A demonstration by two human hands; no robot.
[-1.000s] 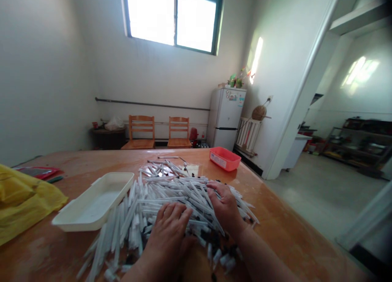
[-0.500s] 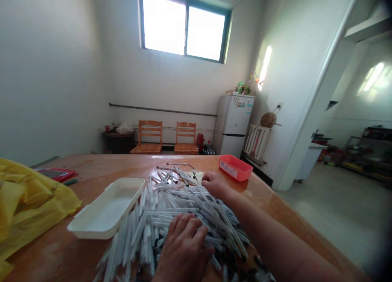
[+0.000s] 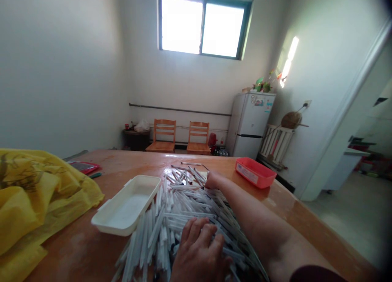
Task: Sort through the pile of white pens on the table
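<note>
A large pile of thin, whitish translucent tubes (image 3: 196,206) covers the middle of the table, some with dark ends. My left hand (image 3: 200,247) lies palm down on the near part of the pile, its fingers slightly apart. My right hand (image 3: 212,180) reaches to the far edge of the pile, beside loose thin tubes (image 3: 181,177) with dark tips. Its fingers are curled down and pressed together; what they hold is hidden.
Left of the pile stands a white tray (image 3: 128,206) with nothing visible inside. A red basket (image 3: 255,173) is at the back right. A yellow plastic bag (image 3: 45,200) covers the table's left side, near a red flat packet (image 3: 83,166).
The camera view has turned left, so the table and room appear further right. My right hand has moved left over the far end of the pile. My left hand remains on the tubes.
</note>
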